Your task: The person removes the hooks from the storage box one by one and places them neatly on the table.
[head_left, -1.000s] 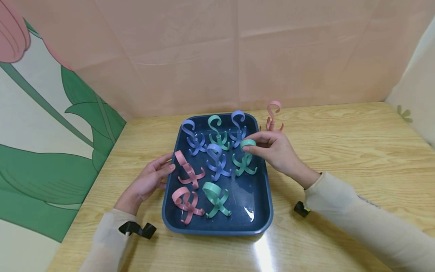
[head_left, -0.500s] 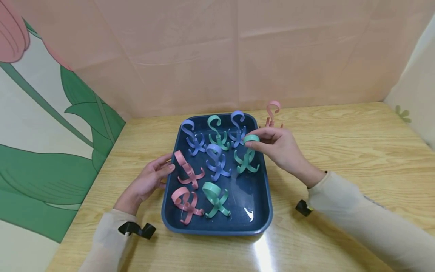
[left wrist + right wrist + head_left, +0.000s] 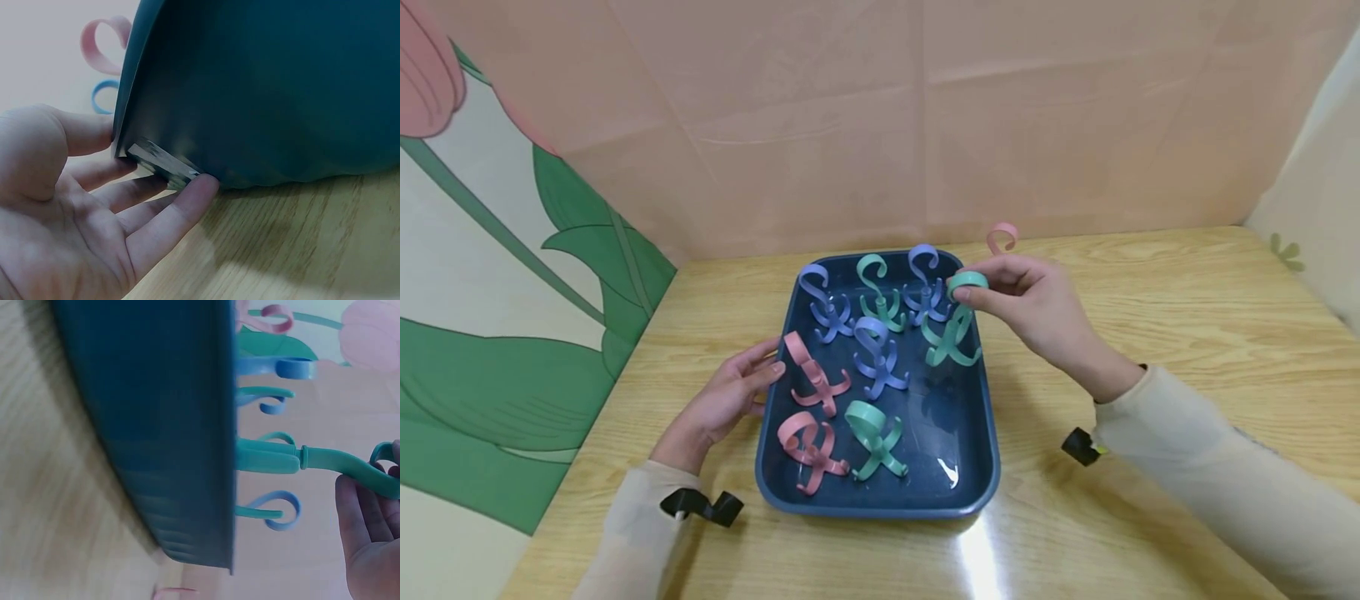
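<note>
Your right hand (image 3: 1045,312) pinches green four-pronged hook (image 3: 955,336) by curl, over blue tray (image 3: 936,437); your left hand (image 3: 733,396) pinches tray's left rim, fingers outside.

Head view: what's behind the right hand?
The curled top of a pink hook shows above the right hand. The hand covers its lower part, so its base can't be seen in that view.

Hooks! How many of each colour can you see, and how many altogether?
Blue hooks: 3
Green hooks: 3, one pinched by the right hand
Pink hooks: 3, one outside the tray
Total: 9
</note>
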Action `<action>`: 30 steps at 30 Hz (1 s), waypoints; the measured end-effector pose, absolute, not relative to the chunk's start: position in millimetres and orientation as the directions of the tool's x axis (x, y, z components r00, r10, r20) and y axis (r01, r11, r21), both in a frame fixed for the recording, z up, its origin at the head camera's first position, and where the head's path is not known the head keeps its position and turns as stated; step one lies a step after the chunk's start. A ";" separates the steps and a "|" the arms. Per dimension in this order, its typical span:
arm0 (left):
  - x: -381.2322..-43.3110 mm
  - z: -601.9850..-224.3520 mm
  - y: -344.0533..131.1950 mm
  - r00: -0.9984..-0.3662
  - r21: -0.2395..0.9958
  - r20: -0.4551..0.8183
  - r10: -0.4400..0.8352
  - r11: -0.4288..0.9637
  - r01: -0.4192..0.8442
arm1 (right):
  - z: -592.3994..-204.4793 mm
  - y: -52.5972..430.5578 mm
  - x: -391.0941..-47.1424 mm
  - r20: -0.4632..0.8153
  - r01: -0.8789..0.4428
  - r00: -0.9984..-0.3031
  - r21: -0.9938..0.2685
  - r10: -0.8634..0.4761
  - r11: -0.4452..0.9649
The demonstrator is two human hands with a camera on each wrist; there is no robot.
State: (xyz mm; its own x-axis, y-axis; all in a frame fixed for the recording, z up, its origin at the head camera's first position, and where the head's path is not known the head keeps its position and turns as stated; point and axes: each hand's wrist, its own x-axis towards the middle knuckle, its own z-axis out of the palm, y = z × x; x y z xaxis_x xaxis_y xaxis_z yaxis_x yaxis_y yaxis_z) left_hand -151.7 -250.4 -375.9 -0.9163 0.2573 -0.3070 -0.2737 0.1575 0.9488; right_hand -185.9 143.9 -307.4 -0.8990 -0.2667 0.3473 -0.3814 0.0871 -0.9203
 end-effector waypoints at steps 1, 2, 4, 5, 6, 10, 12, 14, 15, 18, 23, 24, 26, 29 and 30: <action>-151.6 -375.9 -250.4 -0.917 0.949 -0.306 0.257 0.158 -0.272 | -304.4 145.0 -185.8 0.355 -0.387 -0.897 -0.919 -0.263 0.079; -151.5 -375.8 -250.3 -0.917 0.949 -0.305 0.257 0.158 -0.271 | -301.7 146.4 -185.8 0.360 -0.389 -0.896 -0.919 -0.259 0.069; -151.2 -375.6 -250.0 -0.917 0.949 -0.305 0.257 0.157 -0.272 | -296.8 148.8 -186.1 0.380 -0.398 -0.888 -0.917 -0.260 0.019; -151.1 -375.5 -250.0 -0.917 0.949 -0.306 0.256 0.156 -0.273 | -294.6 149.9 -186.1 0.394 -0.407 -0.881 -0.914 -0.262 -0.008; -151.1 -375.4 -249.9 -0.917 0.949 -0.308 0.255 0.156 -0.276 | -292.7 151.0 -186.1 0.409 -0.415 -0.873 -0.909 -0.265 -0.035; -151.0 -375.5 -249.8 -0.917 0.948 -0.310 0.252 0.158 -0.277 | -286.7 155.4 -186.9 0.465 -0.430 -0.836 -0.885 -0.292 -0.179; -151.0 -375.7 -249.6 -0.917 0.948 -0.310 0.252 0.159 -0.276 | -284.9 158.2 -187.0 0.471 -0.421 -0.830 -0.880 -0.298 -0.218; -151.0 -375.8 -249.4 -0.917 0.948 -0.308 0.253 0.159 -0.275 | -283.3 161.7 -186.9 0.462 -0.411 -0.839 -0.884 -0.288 -0.221; -151.0 -375.8 -249.3 -0.917 0.948 -0.308 0.254 0.158 -0.275 | -282.6 163.7 -187.0 0.455 -0.406 -0.845 -0.888 -0.281 -0.216; -150.9 -375.7 -249.1 -0.916 0.948 -0.310 0.253 0.159 -0.277 | -280.6 169.8 -187.7 0.440 -0.404 -0.860 -0.896 -0.257 -0.183; -150.6 -375.0 -249.2 -0.915 0.946 -0.315 0.252 0.159 -0.282 | -280.0 181.8 -190.7 0.425 -0.406 -0.875 -0.905 -0.233 -0.127; -150.6 -374.9 -249.2 -0.915 0.946 -0.315 0.253 0.159 -0.282 | -280.5 184.7 -191.4 0.420 -0.402 -0.879 -0.907 -0.226 -0.123; -150.5 -374.8 -249.1 -0.915 0.946 -0.314 0.252 0.159 -0.281 | -282.0 190.8 -192.6 0.416 -0.402 -0.884 -0.909 -0.210 -0.111; -150.4 -374.7 -249.2 -0.916 0.947 -0.313 0.251 0.161 -0.279 | -285.0 199.9 -194.8 0.415 -0.401 -0.889 -0.910 -0.194 -0.109; -150.4 -374.6 -249.2 -0.916 0.947 -0.313 0.251 0.162 -0.279 | -286.2 202.8 -195.7 0.416 -0.403 -0.889 -0.909 -0.190 -0.107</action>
State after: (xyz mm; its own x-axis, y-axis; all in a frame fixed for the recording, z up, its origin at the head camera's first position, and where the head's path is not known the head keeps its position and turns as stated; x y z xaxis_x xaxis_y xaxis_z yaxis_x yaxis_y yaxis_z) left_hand -150.4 -249.2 -374.6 -0.9159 0.2513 -0.3131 -0.2791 0.1620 0.9465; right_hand -195.7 202.8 -286.2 -0.8891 -0.1903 0.4164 -0.4027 -0.1073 -0.9090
